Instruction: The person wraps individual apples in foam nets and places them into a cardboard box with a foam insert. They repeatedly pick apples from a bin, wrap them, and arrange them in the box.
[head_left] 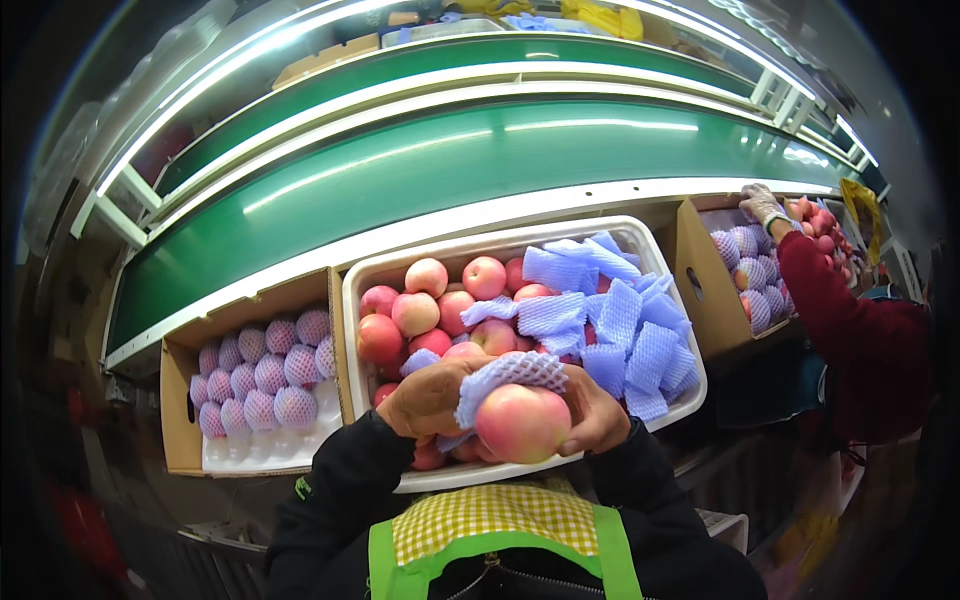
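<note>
Between my hands, over the near side of a white tub point(352, 345), is a large pink apple point(523, 426). A lilac foam net sleeve point(505, 378) sits against the apple's far side, its open mesh spread across it. My left hand point(425, 397) is closed on the sleeve's left side, its fingertips partly hidden behind it. My right hand point(597, 408) grips the apple from the right, thumb along its lower side. Loose pink apples point(416, 313) fill the tub's left half. Flat lilac foam sleeves point(620, 312) are heaped over its right half.
A cardboard box point(182, 425) on the left holds rows of sleeved apples point(262, 375) on a white moulded tray point(320, 430). Beyond runs a green conveyor belt point(400, 165). Right, a co-worker's gloved hand point(760, 203) reaches over another box point(700, 270) of sleeved apples.
</note>
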